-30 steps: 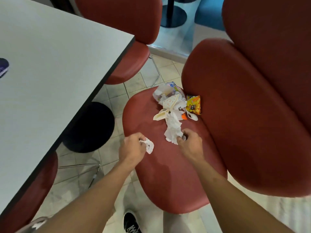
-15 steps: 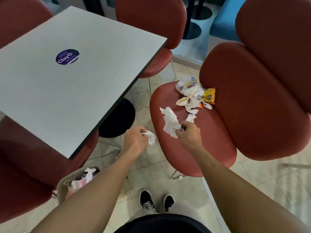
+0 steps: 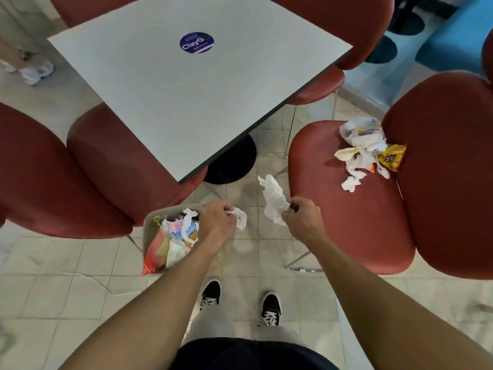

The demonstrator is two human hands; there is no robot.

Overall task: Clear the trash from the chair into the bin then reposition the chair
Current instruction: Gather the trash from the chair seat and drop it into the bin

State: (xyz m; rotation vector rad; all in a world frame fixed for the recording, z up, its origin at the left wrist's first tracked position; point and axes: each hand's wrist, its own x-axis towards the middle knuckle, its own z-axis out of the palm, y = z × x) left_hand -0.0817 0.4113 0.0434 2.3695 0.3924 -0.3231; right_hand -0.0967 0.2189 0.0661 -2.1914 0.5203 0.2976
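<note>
Off the chair [image 3: 346, 222] now: left hand [image 3: 216, 222] clutching small wad [image 3: 241, 218] beside bin [image 3: 149, 222], right hand [image 3: 302, 216] pinching tissue [image 3: 273, 197]; pile [image 3: 365, 153] left behind.

A round dark-blue sticker [image 3: 196, 43] on the grey table [image 3: 165, 97], toward twelve o'clock, reads "ClayG"; its smaller line is illegible. Print on the yellow wrapper [image 3: 392, 157] is unreadable.

Open floor between table [image 3: 186, 84] (left) and chair [image 3: 346, 209].
</note>
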